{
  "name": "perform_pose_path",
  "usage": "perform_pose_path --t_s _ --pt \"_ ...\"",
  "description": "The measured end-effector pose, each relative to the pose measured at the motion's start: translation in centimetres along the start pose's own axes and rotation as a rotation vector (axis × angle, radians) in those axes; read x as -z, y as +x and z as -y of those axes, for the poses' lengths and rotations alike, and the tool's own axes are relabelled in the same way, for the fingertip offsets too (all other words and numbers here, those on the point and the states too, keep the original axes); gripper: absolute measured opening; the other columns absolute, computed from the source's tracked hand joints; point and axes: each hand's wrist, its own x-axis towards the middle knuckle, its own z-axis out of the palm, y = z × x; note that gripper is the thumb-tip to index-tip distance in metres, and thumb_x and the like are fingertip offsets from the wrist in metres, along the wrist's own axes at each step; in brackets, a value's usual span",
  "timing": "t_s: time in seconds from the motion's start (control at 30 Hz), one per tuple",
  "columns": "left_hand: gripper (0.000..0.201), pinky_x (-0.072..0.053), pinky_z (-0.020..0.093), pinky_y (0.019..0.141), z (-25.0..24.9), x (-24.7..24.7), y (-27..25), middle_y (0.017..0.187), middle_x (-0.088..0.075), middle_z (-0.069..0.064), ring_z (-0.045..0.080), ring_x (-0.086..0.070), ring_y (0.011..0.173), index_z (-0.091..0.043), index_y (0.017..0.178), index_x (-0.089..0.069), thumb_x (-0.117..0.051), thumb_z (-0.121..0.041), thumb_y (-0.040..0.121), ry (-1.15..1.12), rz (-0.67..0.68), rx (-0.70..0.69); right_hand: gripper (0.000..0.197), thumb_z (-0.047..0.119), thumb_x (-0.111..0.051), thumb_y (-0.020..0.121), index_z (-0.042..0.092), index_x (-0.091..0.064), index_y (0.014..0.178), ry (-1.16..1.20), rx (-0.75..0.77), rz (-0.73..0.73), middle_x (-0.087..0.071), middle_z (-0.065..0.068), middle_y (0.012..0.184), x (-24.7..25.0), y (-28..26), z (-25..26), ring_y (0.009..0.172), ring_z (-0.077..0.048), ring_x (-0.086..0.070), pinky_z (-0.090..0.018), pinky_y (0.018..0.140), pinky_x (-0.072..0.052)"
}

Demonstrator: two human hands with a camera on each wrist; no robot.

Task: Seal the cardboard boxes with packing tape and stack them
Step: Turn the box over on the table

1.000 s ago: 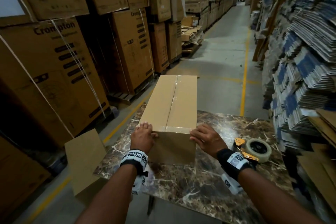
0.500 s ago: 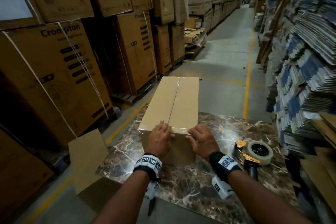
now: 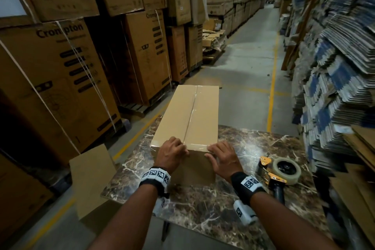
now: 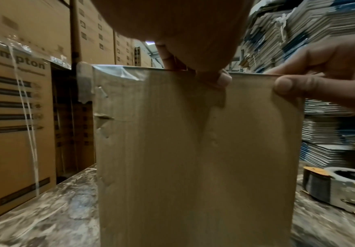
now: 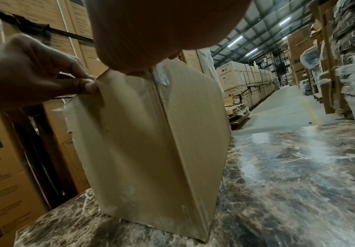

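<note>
A plain brown cardboard box (image 3: 192,119) lies lengthwise on the marble table (image 3: 253,199), with clear tape along its top seam and over its near edge. My left hand (image 3: 172,151) presses on the near top edge at the seam, thumb (image 4: 224,80) on the front face. At the near right corner my right hand (image 3: 220,155) presses too, fingers spread on the edge and thumb (image 4: 284,85) on the front. A yellow tape dispenser (image 3: 284,170) with its roll lies on the table to the right, untouched.
A flat cardboard sheet (image 3: 91,178) leans against the table's left side. Tall strapped cartons (image 3: 50,87) wall the left. Stacks of flattened cartons (image 3: 334,87) crowd the right, with loose sheets (image 3: 361,168) beside the table. A concrete aisle (image 3: 249,79) runs ahead.
My hands slid inward from the near corners to the seam, then my right hand moved back out to the right corner. The box and dispenser have stayed put.
</note>
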Motion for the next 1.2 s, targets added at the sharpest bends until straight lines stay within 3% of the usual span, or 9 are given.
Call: perform_pose_path --t_s 0.13,0.3,0.5,0.63,0.73,0.83,0.9,1.03,1.2 --pt "0.028 -0.053 0.035 0.062 0.9 0.8 -0.3 0.082 -0.063 0.005 0.022 -0.057 0.08 -0.009 0.081 -0.073 -0.057 -0.03 0.091 -0.006 -0.053 -0.015 0.018 0.023 -0.078 0.09 0.012 -0.07 0.102 0.008 0.025 -0.001 -0.065 -0.004 0.096 -0.1 0.0 -0.3 0.088 -0.027 -0.057 -0.04 0.078 -0.051" --pt "0.009 -0.05 0.032 0.057 2.4 2.0 -1.1 0.081 -0.063 0.004 0.022 -0.058 0.079 -0.01 0.079 -0.073 -0.081 -0.014 0.08 0.024 -0.09 0.001 0.018 0.023 -0.077 0.091 0.011 -0.07 0.103 0.02 0.036 0.006 -0.064 -0.005 0.098 0.1 0.0 -0.3 0.089 -0.026 -0.057 -0.036 0.08 -0.051" --pt "0.01 -0.056 0.038 0.066 5.4 2.7 -2.2 0.092 -0.067 0.002 0.022 -0.062 0.085 -0.01 0.08 -0.077 -0.084 -0.004 0.079 -0.071 -0.127 0.134 0.021 0.022 -0.078 0.091 0.01 -0.072 0.106 0.016 0.013 0.001 -0.065 -0.004 0.099 0.0 -0.1 -0.1 0.09 -0.027 -0.057 -0.033 0.082 -0.049" --pt "0.017 -0.053 0.011 0.08 6.0 3.1 -3.1 0.102 -0.066 0.008 0.007 -0.064 0.082 0.003 0.084 -0.079 -0.075 0.018 0.079 -0.292 -0.243 0.347 0.021 0.02 -0.079 0.089 0.01 -0.071 0.106 0.012 -0.025 -0.004 -0.063 -0.003 0.099 0.0 -0.1 0.4 0.092 -0.022 -0.053 -0.03 0.079 -0.048" --pt "0.019 -0.052 0.013 0.089 6.7 2.7 -3.4 0.104 -0.075 0.008 0.022 -0.071 0.095 -0.003 0.09 -0.081 -0.077 0.013 0.08 -0.393 -0.292 0.551 0.021 0.019 -0.078 0.089 0.011 -0.07 0.106 0.002 -0.049 0.007 -0.063 -0.003 0.099 0.0 -0.1 0.8 0.093 -0.021 -0.052 -0.03 0.078 -0.049" --pt "0.022 -0.052 0.029 0.101 7.2 2.7 -3.6 0.11 -0.076 0.01 0.018 -0.069 0.104 -0.004 0.102 -0.081 -0.078 0.006 0.083 -0.451 -0.287 0.673 0.021 0.018 -0.079 0.088 0.011 -0.07 0.106 0.002 -0.061 0.009 -0.063 -0.003 0.099 0.1 -0.2 1.0 0.092 -0.022 -0.053 -0.031 0.078 -0.05" --pt "0.025 -0.05 0.029 0.1 6.9 3.0 -3.8 0.111 -0.076 0.011 0.015 -0.068 0.104 -0.004 0.11 -0.079 -0.076 0.003 0.086 -0.484 -0.279 0.742 0.022 0.017 -0.08 0.087 0.011 -0.069 0.105 0.0 -0.068 0.005 -0.063 -0.003 0.098 0.2 -0.2 1.2 0.092 -0.022 -0.053 -0.031 0.077 -0.05" --pt "0.017 -0.054 0.034 0.092 6.3 3.0 -4.4 0.098 -0.077 0.012 0.02 -0.072 0.095 -0.002 0.102 -0.08 -0.076 0.004 0.086 -0.538 -0.319 0.858 0.023 0.014 -0.081 0.085 0.01 -0.069 0.105 0.0 -0.066 -0.008 -0.062 -0.003 0.097 0.2 -0.2 1.3 0.092 -0.022 -0.052 -0.03 0.078 -0.049" --pt "0.008 -0.061 0.043 0.086 4.5 2.5 -4.3 0.073 -0.071 -0.001 0.021 -0.07 0.074 -0.006 0.091 -0.082 -0.079 -0.004 0.084 -0.491 -0.417 0.995 0.022 0.014 -0.08 0.086 0.009 -0.07 0.105 0.0 -0.068 0.001 -0.063 -0.004 0.098 0.1 -0.2 1.2 0.092 -0.025 -0.053 -0.033 0.078 -0.051"
